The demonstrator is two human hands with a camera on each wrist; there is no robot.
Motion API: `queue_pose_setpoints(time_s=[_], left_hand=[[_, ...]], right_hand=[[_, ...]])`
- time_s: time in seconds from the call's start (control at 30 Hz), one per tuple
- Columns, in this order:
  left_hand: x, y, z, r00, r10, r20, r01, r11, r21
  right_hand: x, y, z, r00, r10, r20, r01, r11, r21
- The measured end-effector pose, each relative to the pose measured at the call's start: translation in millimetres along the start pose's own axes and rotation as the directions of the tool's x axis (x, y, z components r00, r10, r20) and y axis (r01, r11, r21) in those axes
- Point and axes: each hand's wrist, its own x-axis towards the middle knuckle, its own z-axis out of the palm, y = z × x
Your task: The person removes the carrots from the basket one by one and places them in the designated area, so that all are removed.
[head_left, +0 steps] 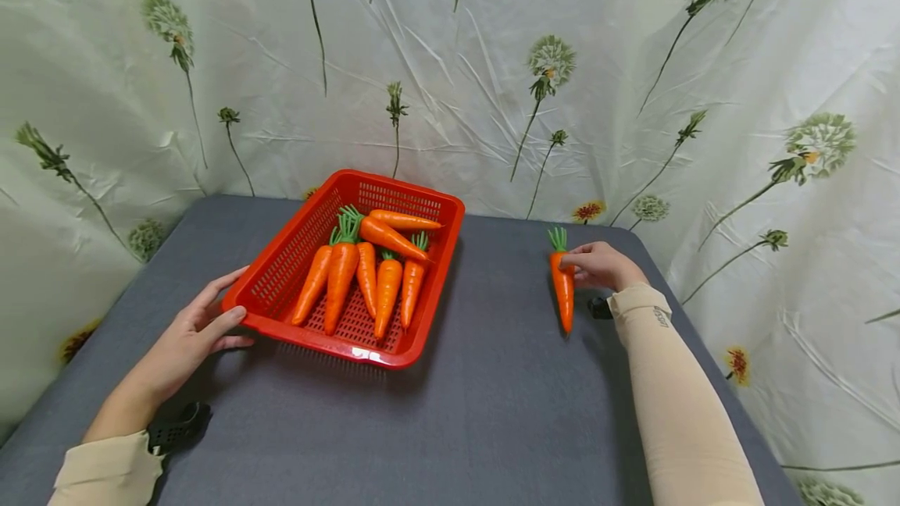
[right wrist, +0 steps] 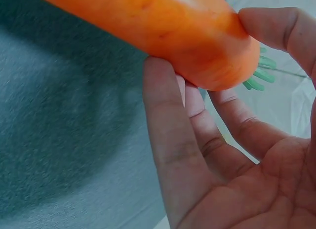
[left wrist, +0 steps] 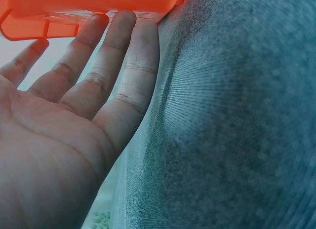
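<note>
A red plastic basket point(head_left: 270, 326) with slotted walls sits on the left half of the table in the head view. Several orange carrots point(head_left: 342, 276) with green tops lie inside it. My left hand point(head_left: 186, 342) holds the basket's near left corner, thumb on the rim; in the left wrist view the fingertips point(left wrist: 144, 31) touch its outer side. On the right, my right hand point(head_left: 598, 264) pinches a single carrot point(head_left: 564, 295) near its leafy end, tip pointing toward me. The thumb and fingers press opposite sides of this carrot point(right wrist: 197, 41) in the right wrist view.
Dark grey cloth covers the table point(head_left: 478, 412). Behind and beside it hangs a pale curtain point(head_left: 478, 100) printed with dandelions. Black straps point(head_left: 179, 424) are on the wrists, next to the beige sleeves point(head_left: 682, 389).
</note>
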Motion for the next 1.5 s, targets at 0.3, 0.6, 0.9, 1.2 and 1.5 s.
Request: queue_pose_setpoints(time_s=[0.3, 0.6, 0.9, 1.2, 1.5], left_hand=[[-1.2, -0.4, 0.8, 1.0, -0.007, -0.008, 0.007, 1.0, 0.015], [0.2, 0.5, 0.7, 1.0, 0.01, 0.004, -0.01, 1.0, -0.006], [0.9, 0.4, 1.3, 1.0, 0.019, 0.009, -0.018, 0.999, -0.028], [0.0, 1.3, 1.2, 1.0, 0.008, -0.002, -0.008, 1.0, 0.011], [-0.6, 2.0, 1.4, 1.0, 0.002, -0.005, -0.001, 0.999, 0.048]], right_hand=[[-1.1, 14.2, -5.1, 1.0, 0.026, -0.01, -0.026, 0.999, -0.047], [-4.3, 24.3, -10.6, 0.999, 0.041, -0.034, -0.045, 0.992, -0.114], [-6.3, 27.7, -15.4, 0.998, 0.036, -0.054, -0.043, 0.988, -0.145], [-5.5, 26.8, -14.7, 0.996, 0.051, -0.069, -0.062, 0.983, -0.171], [-9.7, 24.3, -14.6, 0.994, 0.068, -0.091, -0.087, 0.97, -0.229]])
